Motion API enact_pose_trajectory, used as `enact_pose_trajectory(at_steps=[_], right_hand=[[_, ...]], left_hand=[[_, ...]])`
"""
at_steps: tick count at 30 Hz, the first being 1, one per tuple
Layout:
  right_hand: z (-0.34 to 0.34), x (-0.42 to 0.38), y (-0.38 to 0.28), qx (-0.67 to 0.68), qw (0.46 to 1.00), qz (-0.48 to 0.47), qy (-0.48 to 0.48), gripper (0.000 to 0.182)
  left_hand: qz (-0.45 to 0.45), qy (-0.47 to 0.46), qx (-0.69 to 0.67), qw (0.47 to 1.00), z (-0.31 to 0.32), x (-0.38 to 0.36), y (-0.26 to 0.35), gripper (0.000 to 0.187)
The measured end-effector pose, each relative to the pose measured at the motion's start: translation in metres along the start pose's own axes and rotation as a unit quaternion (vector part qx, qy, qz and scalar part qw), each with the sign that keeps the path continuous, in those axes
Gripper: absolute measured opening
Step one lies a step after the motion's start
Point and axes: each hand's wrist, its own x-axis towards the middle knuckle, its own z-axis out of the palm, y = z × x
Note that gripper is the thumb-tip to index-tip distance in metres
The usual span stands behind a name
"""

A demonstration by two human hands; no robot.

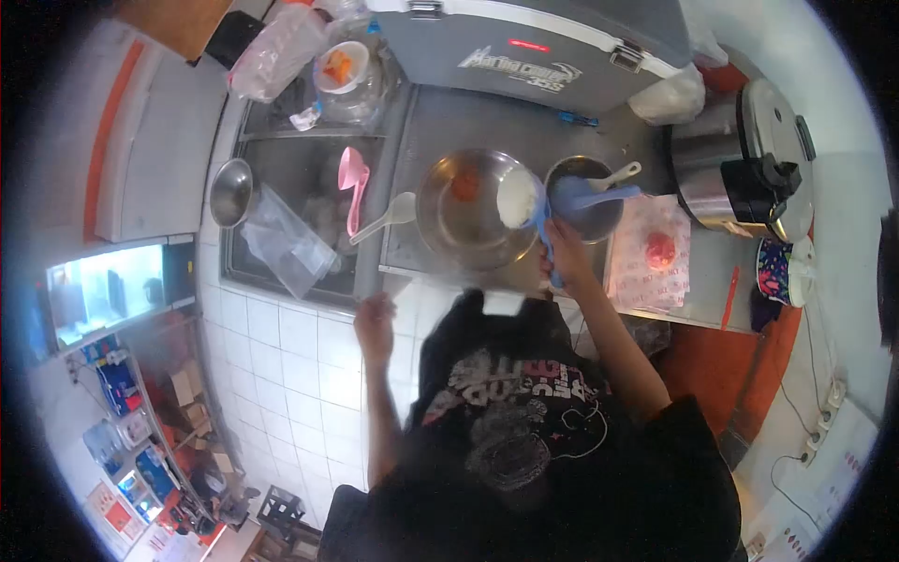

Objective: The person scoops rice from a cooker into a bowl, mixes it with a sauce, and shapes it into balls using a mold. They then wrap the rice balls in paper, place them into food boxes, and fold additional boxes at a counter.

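Observation:
My right hand [559, 253] is closed on the handle of a blue scoop [546, 229], whose round bowl, full of white rice [516, 198], hangs over the right side of a large steel bowl [445, 234]. Some reddish food [465, 185] lies in that bowl. My left hand [375, 323] is off the counter's front edge, left of the steel bowl, its fingers bent and too blurred to read. Right of the scoop stands a dark pot [599, 225] with a blue paddle [599, 195] and a pale-handled utensil [623, 175]. A reddish ball [660, 251] rests on printed paper [655, 290].
A sink [281, 147] on the left holds a pink ladle [353, 173] and a plastic bag [286, 244]. A translucent spoon [398, 211] bridges sink and counter. Behind stands a grey cooler box [524, 66]; at the right, a large cooker [716, 140].

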Motion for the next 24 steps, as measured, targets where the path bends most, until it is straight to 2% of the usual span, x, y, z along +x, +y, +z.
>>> enact_pose_trajectory(at_steps=[1, 2, 3, 4, 5, 6, 7, 8, 9, 11, 13, 15, 16, 17, 18, 19, 21, 22, 23, 24], right_hand=[[0.013, 0.007, -0.003, -0.005, 1.0, 0.001, -0.003, 0.031], [0.031, 0.015, -0.003, -0.15, 0.98, -0.115, 0.056, 0.034], [0.047, 0.022, -0.004, -0.289, 0.923, -0.227, 0.112, 0.042], [0.057, 0.035, 0.001, -0.291, 0.923, -0.227, 0.11, 0.042], [0.063, 0.054, 0.012, -0.377, 0.835, -0.379, 0.132, 0.047], [0.066, 0.071, 0.023, -0.449, 0.714, -0.516, 0.149, 0.054], [0.066, 0.085, 0.034, -0.451, 0.713, -0.515, 0.149, 0.054], [0.066, 0.098, 0.043, -0.468, 0.688, -0.529, 0.167, 0.055], [0.071, 0.101, 0.04, -0.483, 0.661, -0.543, 0.186, 0.055], [0.071, 0.097, 0.035, -0.491, 0.676, -0.518, 0.183, 0.054], [0.072, 0.073, 0.019, -0.498, 0.692, -0.486, 0.189, 0.054], [0.067, 0.051, -0.003, -0.407, 0.836, -0.333, 0.16, 0.045], [0.055, 0.047, -0.007, -0.408, 0.833, -0.333, 0.166, 0.045], [0.039, 0.042, -0.011, -0.277, 0.919, -0.251, 0.123, 0.042], [0.023, 0.036, -0.017, -0.137, 0.974, -0.163, 0.075, 0.039], [0.011, 0.02, -0.029, -0.138, 0.973, -0.167, 0.081, 0.039], [-0.015, -0.018, -0.058, 0.113, 0.985, -0.129, -0.004, 0.026], [-0.03, -0.031, -0.072, 0.111, 0.984, -0.141, 0.013, 0.026], [-0.052, -0.048, -0.089, 0.151, 0.972, -0.177, -0.021, 0.023], [-0.076, -0.07, -0.106, 0.186, 0.957, -0.217, -0.051, 0.02]], left_hand=[[0.048, -0.018, -0.012, 0.999, 0.003, 0.004, -0.01, 0.014], [0.096, -0.036, -0.024, 0.994, 0.006, 0.008, -0.019, 0.014], [0.053, -0.077, -0.046, 0.995, 0.008, 0.01, 0.009, 0.023], [0.066, -0.094, -0.029, 0.993, 0.014, 0.019, 0.005, 0.024], [0.081, -0.112, -0.013, 0.99, 0.02, 0.028, 0.002, 0.026], [0.081, -0.111, -0.016, 0.99, 0.02, 0.034, 0.011, 0.026], [0.078, -0.158, 0.008, 0.984, 0.017, 0.036, 0.029, 0.027], [0.077, -0.205, 0.032, 0.975, 0.014, 0.038, 0.04, 0.028], [0.078, -0.204, 0.031, 0.975, 0.01, 0.04, 0.042, 0.028], [0.048, -0.222, 0.029, 0.973, -0.001, 0.042, 0.042, 0.028], [0.049, -0.218, 0.026, 0.974, -0.009, 0.048, 0.015, 0.028], [0.058, -0.218, 0.019, 0.974, -0.016, 0.061, 0.0, 0.028], [0.115, -0.205, 0.066, 0.97, -0.018, 0.065, 0.0, 0.028], [0.17, -0.19, 0.11, 0.96, -0.016, 0.067, 0.0, 0.028], [0.089, -0.164, 0.085, 0.979, -0.013, 0.069, 0.011, 0.029], [0.093, -0.168, 0.081, 0.978, -0.01, 0.071, 0.015, 0.029], [0.108, -0.089, 0.183, 0.973, -0.002, 0.083, 0.022, 0.035], [0.186, -0.056, 0.25, 0.949, 0.001, 0.093, 0.011, 0.039], [0.269, -0.025, 0.303, 0.914, 0.007, 0.106, -0.003, 0.044], [0.28, -0.016, 0.318, 0.906, 0.015, 0.118, -0.011, 0.048]])
